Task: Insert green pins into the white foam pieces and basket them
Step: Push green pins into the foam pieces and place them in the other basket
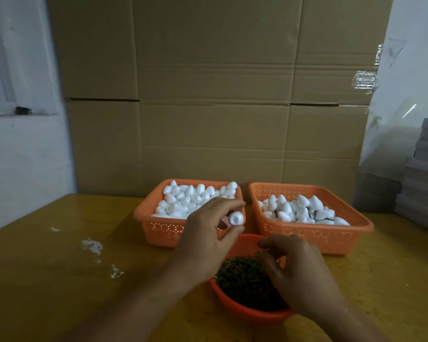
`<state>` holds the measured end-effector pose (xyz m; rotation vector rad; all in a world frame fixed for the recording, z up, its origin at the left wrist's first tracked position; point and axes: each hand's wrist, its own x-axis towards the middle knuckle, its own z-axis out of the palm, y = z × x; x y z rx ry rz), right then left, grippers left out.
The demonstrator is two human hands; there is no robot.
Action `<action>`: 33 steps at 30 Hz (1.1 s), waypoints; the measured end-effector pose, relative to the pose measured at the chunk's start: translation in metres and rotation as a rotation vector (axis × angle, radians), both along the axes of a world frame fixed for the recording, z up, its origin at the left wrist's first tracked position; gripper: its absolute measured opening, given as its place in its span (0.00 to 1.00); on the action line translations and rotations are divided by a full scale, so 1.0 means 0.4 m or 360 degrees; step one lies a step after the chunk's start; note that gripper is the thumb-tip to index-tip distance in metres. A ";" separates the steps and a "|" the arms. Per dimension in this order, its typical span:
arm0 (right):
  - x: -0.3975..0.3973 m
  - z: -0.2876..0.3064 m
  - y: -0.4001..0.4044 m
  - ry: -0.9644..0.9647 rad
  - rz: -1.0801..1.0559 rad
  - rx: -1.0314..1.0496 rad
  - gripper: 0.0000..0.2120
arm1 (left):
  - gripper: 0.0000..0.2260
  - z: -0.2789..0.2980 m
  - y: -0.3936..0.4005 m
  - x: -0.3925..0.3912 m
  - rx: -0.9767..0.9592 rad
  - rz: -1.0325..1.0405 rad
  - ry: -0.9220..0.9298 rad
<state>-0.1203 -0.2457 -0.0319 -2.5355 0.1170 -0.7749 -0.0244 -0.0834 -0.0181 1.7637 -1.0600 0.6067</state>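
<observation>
1. Nearest me, my right hand curls over the round orange bowl of green pins, fingertips pinched at the pile; I cannot tell if a pin is caught.
2. Right orange basket holds white foam pieces with green showing between them.
3. Left orange basket is heaped with plain white foam pieces.
4. My left hand pinches one foam piece between thumb and fingers.
5. No readable writing anywhere.
</observation>
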 end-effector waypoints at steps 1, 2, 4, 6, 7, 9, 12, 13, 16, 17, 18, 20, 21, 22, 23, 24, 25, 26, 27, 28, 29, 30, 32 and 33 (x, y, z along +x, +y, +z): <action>0.000 0.000 -0.001 0.0012 0.0003 -0.0014 0.11 | 0.13 -0.010 0.005 -0.008 -0.0028 -0.0014 0.0032; 0.000 0.000 -0.001 0.0022 0.0005 -0.0031 0.11 | 0.13 -0.019 0.009 -0.016 -0.0053 -0.0028 0.0079; -0.002 0.003 -0.002 0.0045 0.0012 -0.0068 0.11 | 0.13 -0.033 0.017 -0.029 -0.0075 -0.0048 0.0173; 0.001 0.006 -0.005 0.0158 0.0042 -0.0152 0.08 | 0.10 -0.044 0.021 -0.032 -0.0066 -0.0064 0.0214; 0.003 0.008 -0.005 0.0258 0.0058 -0.0210 0.07 | 0.08 -0.047 0.022 -0.033 -0.0050 -0.0083 0.0241; 0.010 0.010 -0.002 0.0486 0.0081 -0.0304 0.06 | 0.07 -0.050 0.025 -0.034 -0.0019 -0.0153 0.0312; 0.027 0.009 0.007 0.0737 0.0097 -0.0455 0.11 | 0.12 -0.051 0.029 -0.037 -0.0007 -0.0284 0.0452; 0.034 0.010 0.010 0.0801 0.0097 -0.0514 0.12 | 0.13 -0.052 0.031 -0.037 -0.0015 -0.0344 0.0541; 0.053 0.011 0.021 0.0934 0.0087 -0.0609 0.15 | 0.18 -0.059 0.037 -0.039 -0.0034 -0.0540 0.0810; 0.057 0.011 0.026 0.0951 0.0084 -0.0629 0.15 | 0.21 -0.061 0.039 -0.040 -0.0035 -0.0571 0.0853; 0.060 0.011 0.032 0.0958 0.0079 -0.0641 0.13 | 0.23 -0.063 0.041 -0.040 -0.0036 -0.0578 0.0870; 0.065 0.008 0.038 0.0949 0.0063 -0.0628 0.09 | 0.22 -0.063 0.042 -0.042 -0.0055 -0.0573 0.0872; 0.067 0.006 0.038 0.0937 0.0052 -0.0610 0.07 | 0.20 -0.063 0.042 -0.042 -0.0077 -0.0576 0.0873; 0.067 0.004 0.038 0.0923 0.0040 -0.0590 0.06 | 0.17 -0.061 0.041 -0.043 -0.0096 -0.0580 0.0874; 0.068 0.002 0.038 0.0910 0.0028 -0.0568 0.05 | 0.14 -0.060 0.039 -0.043 -0.0114 -0.0582 0.0875; 0.067 0.000 0.038 0.0895 0.0022 -0.0545 0.05 | 0.12 -0.059 0.038 -0.043 -0.0130 -0.0588 0.0878; 0.067 -0.002 0.037 0.0883 0.0021 -0.0522 0.06 | 0.10 -0.058 0.035 -0.043 -0.0146 -0.0595 0.0881; 0.066 -0.004 0.036 0.0870 0.0023 -0.0501 0.07 | 0.09 -0.057 0.034 -0.043 -0.0156 -0.0596 0.0887; 0.066 -0.004 0.035 0.0857 0.0022 -0.0482 0.07 | 0.09 -0.056 0.032 -0.045 -0.0159 -0.0598 0.0903; 0.066 -0.004 0.033 0.0846 0.0019 -0.0468 0.07 | 0.08 -0.054 0.030 -0.046 -0.0165 -0.0608 0.0941; 0.066 -0.003 0.033 0.0831 0.0014 -0.0456 0.07 | 0.09 -0.052 0.029 -0.048 -0.0178 -0.0633 0.0998; 0.065 -0.002 0.033 0.0806 0.0008 -0.0446 0.06 | 0.10 -0.051 0.029 -0.049 -0.0201 -0.0668 0.1072; 0.061 0.000 0.032 0.0723 0.0003 -0.0417 0.06 | 0.11 -0.047 0.031 -0.050 -0.0259 -0.0739 0.1235; 0.058 -0.001 0.032 0.0673 0.0016 -0.0408 0.07 | 0.11 -0.044 0.032 -0.051 -0.0293 -0.0771 0.1307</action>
